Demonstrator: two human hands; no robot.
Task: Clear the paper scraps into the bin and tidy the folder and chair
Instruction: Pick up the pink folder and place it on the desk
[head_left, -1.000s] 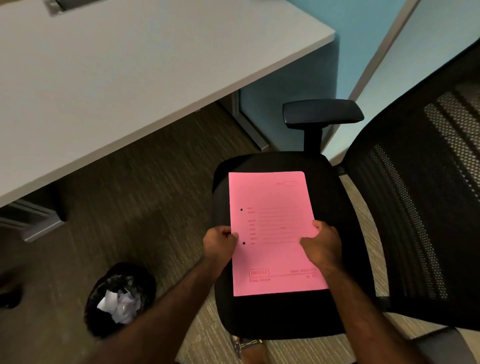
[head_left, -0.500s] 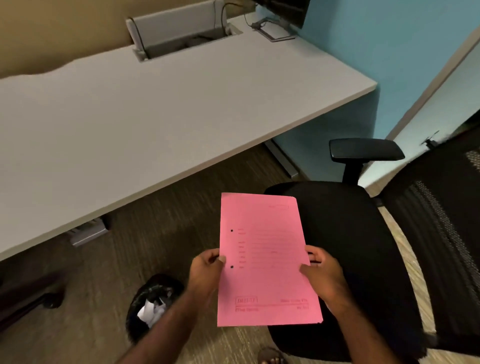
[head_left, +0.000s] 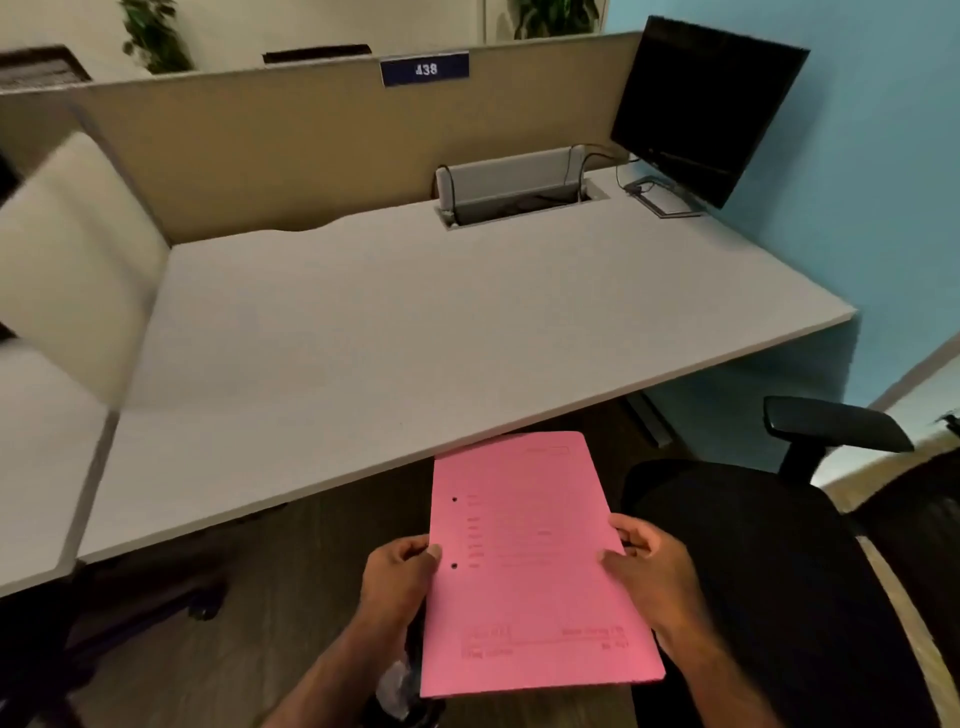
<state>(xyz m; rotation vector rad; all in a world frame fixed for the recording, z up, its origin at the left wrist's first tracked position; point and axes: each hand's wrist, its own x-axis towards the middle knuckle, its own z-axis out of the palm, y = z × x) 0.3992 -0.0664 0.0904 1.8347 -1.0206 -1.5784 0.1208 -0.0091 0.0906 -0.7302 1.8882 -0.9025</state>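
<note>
I hold a pink folder (head_left: 530, 561) flat in the air between the desk edge and my body. My left hand (head_left: 400, 577) grips its left edge by the two punch holes. My right hand (head_left: 649, 571) grips its right edge. The folder's far corner reaches just under the front edge of the white desk (head_left: 415, 322). The black office chair (head_left: 769, 571) stands to the right, its seat partly under the folder, one armrest (head_left: 836, 423) raised. The black bin (head_left: 397, 686) with white paper scraps shows only as a sliver beneath the folder and my left forearm.
A dark monitor (head_left: 701, 109) stands at the desk's back right by a cable box (head_left: 511, 182). A beige partition (head_left: 291, 145) backs the desk. A white side panel (head_left: 78, 260) rises at left. Another chair's base (head_left: 156, 608) lies under the desk at left.
My view has tilted up from the chair seat to the desk. Both hands have lifted the pink folder off the chair seat and carried it left, towards the desk edge. The bin has slid almost out of sight.
</note>
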